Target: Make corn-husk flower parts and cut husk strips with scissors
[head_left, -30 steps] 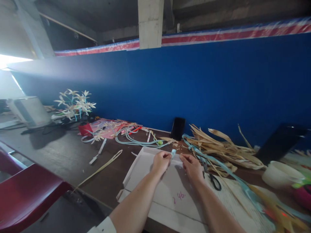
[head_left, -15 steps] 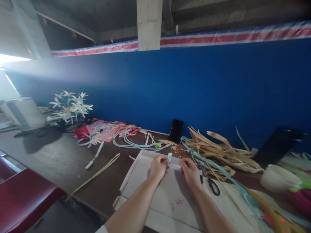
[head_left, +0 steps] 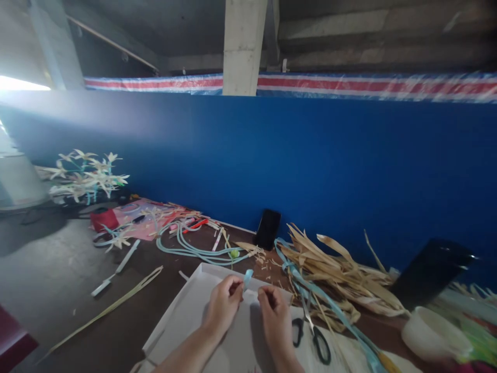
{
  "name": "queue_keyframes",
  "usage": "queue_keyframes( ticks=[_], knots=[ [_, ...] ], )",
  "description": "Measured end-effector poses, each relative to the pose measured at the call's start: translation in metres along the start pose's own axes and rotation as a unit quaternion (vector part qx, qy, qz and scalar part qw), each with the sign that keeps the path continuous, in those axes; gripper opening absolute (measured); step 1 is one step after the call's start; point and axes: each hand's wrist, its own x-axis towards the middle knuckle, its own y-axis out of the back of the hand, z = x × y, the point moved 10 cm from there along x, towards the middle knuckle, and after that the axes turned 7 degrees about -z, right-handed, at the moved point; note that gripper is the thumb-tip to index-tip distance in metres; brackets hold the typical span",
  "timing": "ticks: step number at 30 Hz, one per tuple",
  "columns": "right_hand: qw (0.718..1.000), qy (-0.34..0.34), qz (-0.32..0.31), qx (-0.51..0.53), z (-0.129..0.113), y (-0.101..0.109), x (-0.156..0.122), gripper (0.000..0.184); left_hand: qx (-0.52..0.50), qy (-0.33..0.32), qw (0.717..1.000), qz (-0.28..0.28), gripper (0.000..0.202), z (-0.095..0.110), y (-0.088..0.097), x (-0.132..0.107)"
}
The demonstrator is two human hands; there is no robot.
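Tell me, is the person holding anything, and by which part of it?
The left hand pinches a light-blue strip by its lower end; the top sticks up free. The right hand is curled beside it; whether it grips anything cannot be told.

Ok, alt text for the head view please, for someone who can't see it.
Two bare hands meet over a white tray: the left hand pinches a short pale-blue strip, the right hand curled close beside it. Scissors and a heap of dried leaves lie to the right on a dark table, before a blue wall.
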Motion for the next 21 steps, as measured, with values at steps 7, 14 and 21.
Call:
queue_keyframes(
  ticks=[7, 14, 21],
  knots=[
    [1.000, -0.019, -0.001, 0.008, 0.007, -0.001, -0.002, 0.019, 0.119, -0.119, 0.986, -0.019, 0.023, 0.024, -0.009, -0.010],
    [0.999, -0.037, -0.018, 0.021, 0.013, -0.009, -0.006, 0.022, 0.186, -0.232, 0.954, -0.031, 0.015, 0.035, -0.017, -0.019],
    [0.999, -0.030, -0.027, 0.019, 0.013, -0.013, -0.009, 0.016, 0.205, -0.288, 0.934, -0.045, 0.015, 0.048, -0.024, -0.032]
  ],
)
